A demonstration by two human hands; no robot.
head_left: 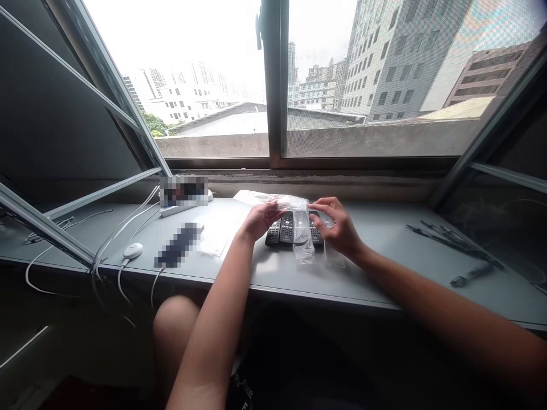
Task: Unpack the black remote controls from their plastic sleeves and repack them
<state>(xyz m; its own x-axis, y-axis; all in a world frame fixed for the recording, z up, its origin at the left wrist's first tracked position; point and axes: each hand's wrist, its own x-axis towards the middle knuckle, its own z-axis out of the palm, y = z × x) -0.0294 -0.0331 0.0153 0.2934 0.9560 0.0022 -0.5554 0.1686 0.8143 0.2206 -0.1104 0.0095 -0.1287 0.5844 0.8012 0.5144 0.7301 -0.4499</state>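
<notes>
Black remote controls [273,234] with pale buttons [287,232], clear plastic wrapping [303,239], pale blue-grey desk [384,228], white puck [133,250]

- Right of the grip: open desk [384,230], up to the dark cables [457,248].
- Directly below: remote controls [287,228] in the way.
- Beyond: a low wall [363,189] blocks passage.

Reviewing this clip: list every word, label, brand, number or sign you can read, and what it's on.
None readable.
Remotes: key markings, too small.
Dark clothing: white lettering, too blurred.
Front pixelated patch, rear pixelated patch: any text hidden.
</notes>
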